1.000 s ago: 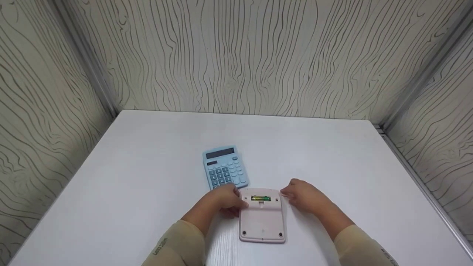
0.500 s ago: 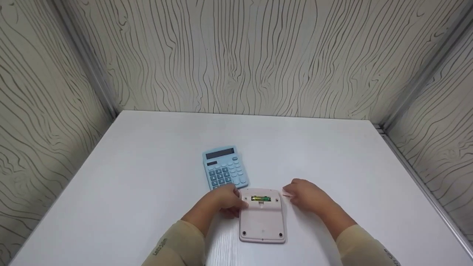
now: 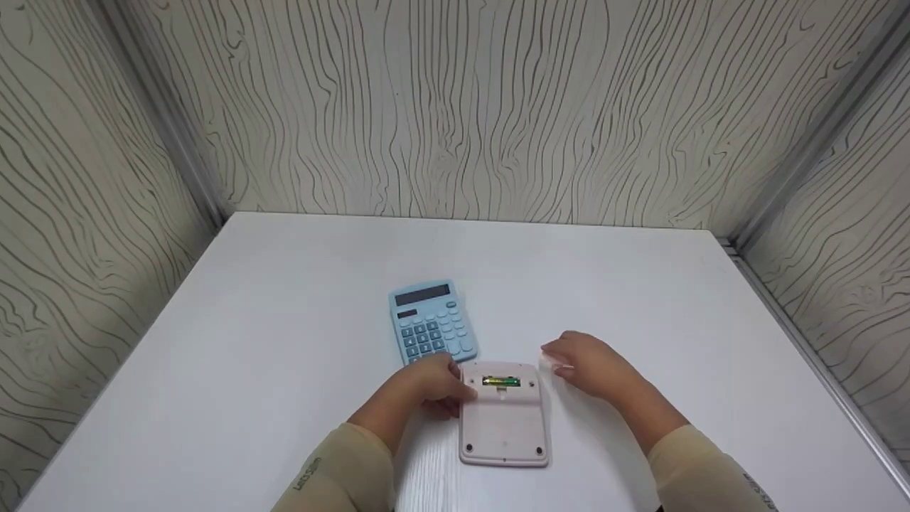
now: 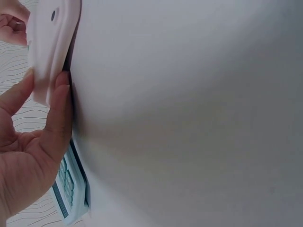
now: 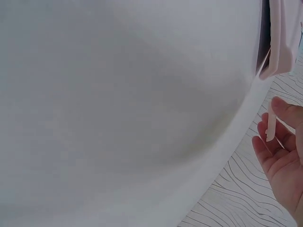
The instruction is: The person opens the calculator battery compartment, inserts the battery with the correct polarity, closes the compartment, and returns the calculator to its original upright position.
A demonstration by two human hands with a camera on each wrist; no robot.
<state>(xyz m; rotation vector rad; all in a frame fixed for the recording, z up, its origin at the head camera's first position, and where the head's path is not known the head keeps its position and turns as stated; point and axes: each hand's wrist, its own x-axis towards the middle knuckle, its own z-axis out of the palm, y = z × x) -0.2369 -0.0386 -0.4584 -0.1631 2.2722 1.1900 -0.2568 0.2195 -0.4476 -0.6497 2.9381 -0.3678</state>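
Observation:
A pink calculator (image 3: pixel 503 427) lies face down on the table, its battery slot uncovered with a green and gold battery (image 3: pixel 501 382) inside. My left hand (image 3: pixel 432 380) grips its left edge, thumb on the back and fingers at the side, as the left wrist view also shows. Just off the upper right corner, my right hand (image 3: pixel 586 363) pinches a small pale pink battery cover (image 5: pixel 271 122) between thumb and fingers, apart from the calculator. Behind the left hand lies a blue calculator (image 3: pixel 432 320), face up, its lower end partly hidden by that hand.
The white table (image 3: pixel 249 341) extends around both calculators. Wood-grain patterned panels (image 3: pixel 441 107) stand along its back and sides, with grey metal posts (image 3: pixel 160 107) at the corners.
My right hand has shifted slightly up and away from the pink calculator's corner, with the cover turned in its fingers. The left hand and both calculators stay put.

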